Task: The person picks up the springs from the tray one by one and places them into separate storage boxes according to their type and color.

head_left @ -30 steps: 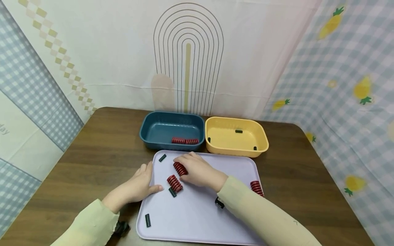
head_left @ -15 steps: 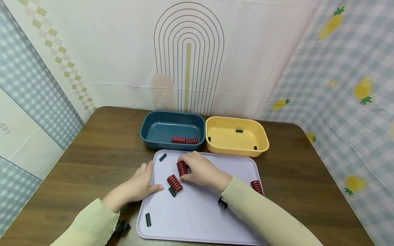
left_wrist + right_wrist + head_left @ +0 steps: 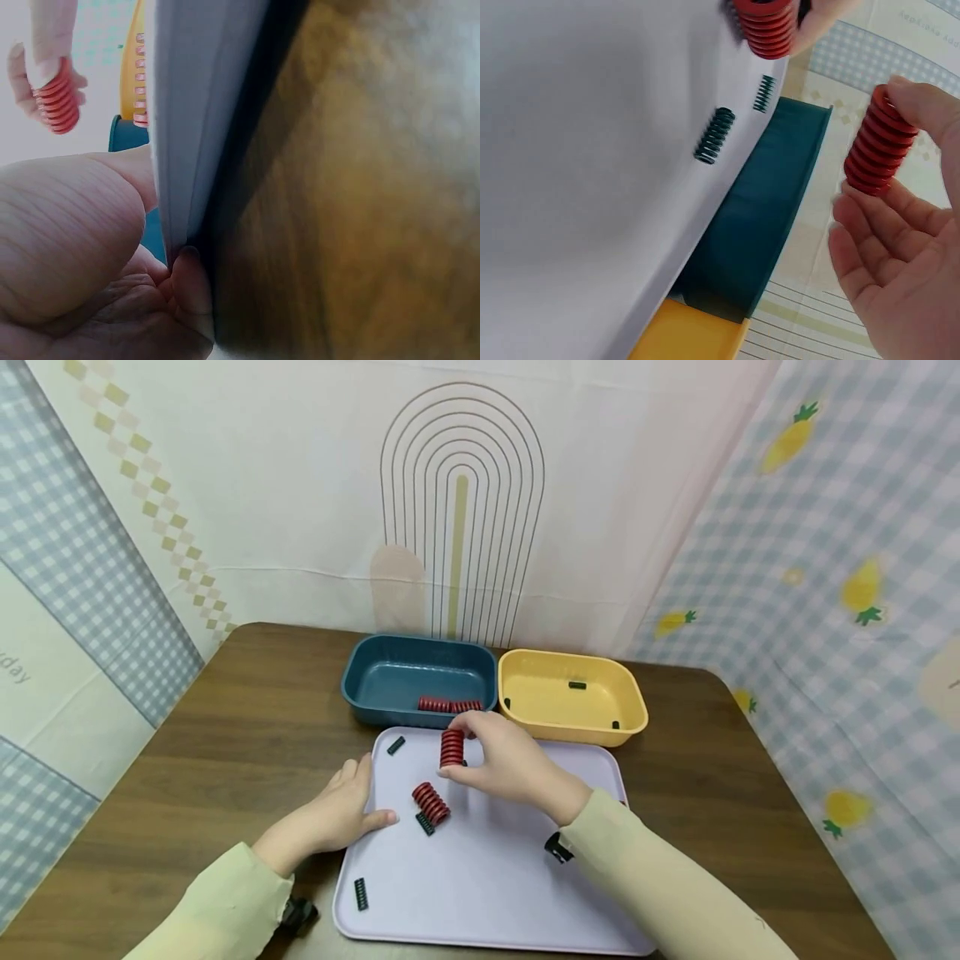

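My right hand (image 3: 513,760) pinches a thick red coil spring (image 3: 452,748) between thumb and fingers, above the far part of the lilac tray (image 3: 510,893). The right wrist view shows that red spring (image 3: 881,142) tilted, its ends between thumb and fingertips. My left hand (image 3: 333,810) holds the tray's left edge, thumb over the rim and fingers along the outside. On the tray lies another red spring (image 3: 431,803), touching a small dark green spring (image 3: 425,824). More green springs lie near the far left corner (image 3: 396,745) and the near left (image 3: 361,894).
Behind the tray stand a blue bin (image 3: 420,647) with red springs (image 3: 448,704) at its near wall and a yellow bin (image 3: 573,727) with a few dark green springs (image 3: 577,685). Printed cloth hangs behind the wooden table (image 3: 262,710).
My right hand has lifted its red spring off the tray and carried it slightly right and away, toward the bins, turning it upright. The left hand stays on the tray edge.
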`<state>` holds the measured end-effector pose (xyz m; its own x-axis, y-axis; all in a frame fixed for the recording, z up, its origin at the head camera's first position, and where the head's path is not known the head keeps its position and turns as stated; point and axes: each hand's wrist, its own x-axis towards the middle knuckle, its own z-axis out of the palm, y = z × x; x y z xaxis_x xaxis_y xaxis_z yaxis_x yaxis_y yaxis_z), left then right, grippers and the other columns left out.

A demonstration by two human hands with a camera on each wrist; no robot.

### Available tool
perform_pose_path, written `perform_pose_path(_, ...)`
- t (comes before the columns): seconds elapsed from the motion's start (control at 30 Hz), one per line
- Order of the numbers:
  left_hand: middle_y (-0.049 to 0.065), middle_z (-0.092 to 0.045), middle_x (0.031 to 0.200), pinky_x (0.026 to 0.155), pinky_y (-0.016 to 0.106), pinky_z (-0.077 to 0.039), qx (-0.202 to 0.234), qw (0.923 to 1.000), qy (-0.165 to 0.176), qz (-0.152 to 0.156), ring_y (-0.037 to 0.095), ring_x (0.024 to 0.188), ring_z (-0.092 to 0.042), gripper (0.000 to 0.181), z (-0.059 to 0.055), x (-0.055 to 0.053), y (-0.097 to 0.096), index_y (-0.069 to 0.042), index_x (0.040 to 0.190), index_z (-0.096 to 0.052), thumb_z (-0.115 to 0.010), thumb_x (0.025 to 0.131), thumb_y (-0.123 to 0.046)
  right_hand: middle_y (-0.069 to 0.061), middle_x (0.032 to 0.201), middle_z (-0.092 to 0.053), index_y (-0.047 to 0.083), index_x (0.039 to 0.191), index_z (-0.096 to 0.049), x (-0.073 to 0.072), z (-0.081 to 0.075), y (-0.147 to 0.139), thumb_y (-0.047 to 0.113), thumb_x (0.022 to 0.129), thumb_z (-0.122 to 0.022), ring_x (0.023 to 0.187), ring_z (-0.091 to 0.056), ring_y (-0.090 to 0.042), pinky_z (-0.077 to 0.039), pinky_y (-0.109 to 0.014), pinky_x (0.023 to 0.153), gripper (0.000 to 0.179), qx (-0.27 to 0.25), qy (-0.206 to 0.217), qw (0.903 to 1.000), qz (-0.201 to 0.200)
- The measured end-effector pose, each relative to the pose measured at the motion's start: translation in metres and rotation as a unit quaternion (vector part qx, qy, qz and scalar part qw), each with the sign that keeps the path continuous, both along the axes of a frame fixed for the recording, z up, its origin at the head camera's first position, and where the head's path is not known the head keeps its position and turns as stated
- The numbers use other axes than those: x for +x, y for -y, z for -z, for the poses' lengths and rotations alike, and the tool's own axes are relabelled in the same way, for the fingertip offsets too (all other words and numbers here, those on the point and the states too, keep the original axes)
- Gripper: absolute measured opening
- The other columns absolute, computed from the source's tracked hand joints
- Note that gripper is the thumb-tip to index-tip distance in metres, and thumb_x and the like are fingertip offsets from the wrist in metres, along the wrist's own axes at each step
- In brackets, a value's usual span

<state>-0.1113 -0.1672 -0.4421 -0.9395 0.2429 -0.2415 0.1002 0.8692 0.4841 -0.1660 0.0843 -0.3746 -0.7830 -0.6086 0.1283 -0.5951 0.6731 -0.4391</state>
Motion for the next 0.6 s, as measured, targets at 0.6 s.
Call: perform_pose_path(0.6, 0.035, -0.033, 0.134, 0.105, 0.054, -0.030, 0.003, 1.0000, -0.005, 0.003, 0.044, 0.126, -0.036, 0.101, 0.003, -0.002, 0.000, 0.018, 0.145, -0.013, -0.070, 0.087, -0.042, 0.001, 0.084, -0.060, 0.013, 0.102, -0.056, -0.047, -0.006, 0.015, 0.056, 0.080, -0.071, 0.074, -0.054, -0.015, -0.045, -0.031, 0.061, 0.050, -0.120, -0.017, 0.9721, 0.201)
